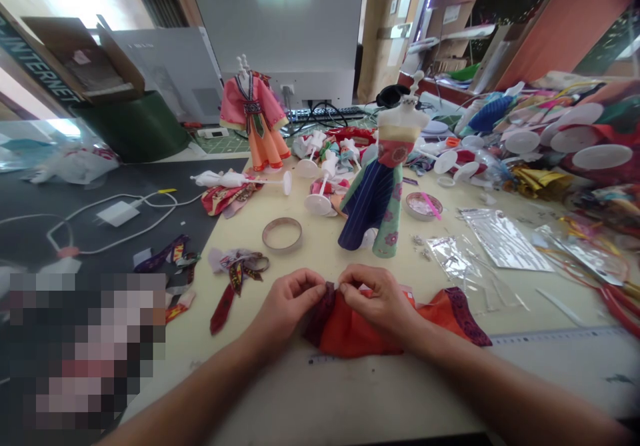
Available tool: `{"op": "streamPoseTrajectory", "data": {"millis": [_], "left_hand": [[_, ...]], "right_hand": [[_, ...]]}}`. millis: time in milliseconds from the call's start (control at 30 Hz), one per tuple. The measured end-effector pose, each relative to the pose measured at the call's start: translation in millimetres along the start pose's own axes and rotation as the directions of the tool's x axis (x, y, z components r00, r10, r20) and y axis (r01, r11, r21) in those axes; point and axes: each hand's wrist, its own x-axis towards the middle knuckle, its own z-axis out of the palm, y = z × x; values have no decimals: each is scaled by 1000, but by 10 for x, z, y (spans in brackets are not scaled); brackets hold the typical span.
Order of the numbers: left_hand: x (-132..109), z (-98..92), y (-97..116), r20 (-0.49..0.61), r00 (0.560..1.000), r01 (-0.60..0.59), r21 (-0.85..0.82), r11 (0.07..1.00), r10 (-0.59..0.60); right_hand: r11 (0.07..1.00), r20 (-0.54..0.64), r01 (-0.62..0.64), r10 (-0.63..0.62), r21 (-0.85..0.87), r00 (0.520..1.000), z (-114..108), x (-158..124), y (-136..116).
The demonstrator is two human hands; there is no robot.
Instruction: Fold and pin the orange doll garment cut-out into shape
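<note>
Cream bench (350,393) viewed from its near edge, with a dark mat (100,193) along its left side and a pixelated patch covering the lower left of the view. Beyond the far edge stands the back of a monitor (277,39). Two dressed mannequins stand upright toward the far edge: a pink-and-orange gown (255,123) at the left and a navy-and-green dress (375,193) near the middle. Toward the right edge lie clear plastic bags (503,239), and a heap of white stands (600,156) fills the far right corner. A ruler (550,339) runs along the near edge at the right. Closer to the centre are a tape ring (282,234) and a small dish (423,206), while ribbon strips (235,279) lie just left of the hands. At the near edge, a red cloth (355,329) with purple trim (467,316) lies flat, bunched at its left end. The left grip (287,303) and right grip (375,299) meet over this bunched end, almost touching each other. Both are clamped on the cloth, with thumbs and fingers pinched together on its upper edge, folding or adjusting it beside the trim.
</note>
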Motion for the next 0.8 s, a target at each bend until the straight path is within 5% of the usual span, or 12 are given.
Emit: {"op": "streamPoseTrajectory", "data": {"millis": [467,567,667,733,800], "left_hand": [[22,-49,-7,-117,993,17,-3,1000,-17],[26,-76,-13,-133,991,15,27,1000,-12],[32,-88,-8,-177,984,-2,54,999,11],[37,-87,-6,-170,985,-2,55,998,11],[40,-85,-9,-144,990,5,57,998,3]], "right_hand": [[987,-27,-75,79,145,996,-143,29,11],[990,-209,11,19,142,978,-423,38,25],[996,-526,82,-83,-26,846,-888,80,133],[969,-643,-37,-132,-243,755,-1215,147,260],[818,-569,-259,-99,-514,817,-1473,248,406]]}}
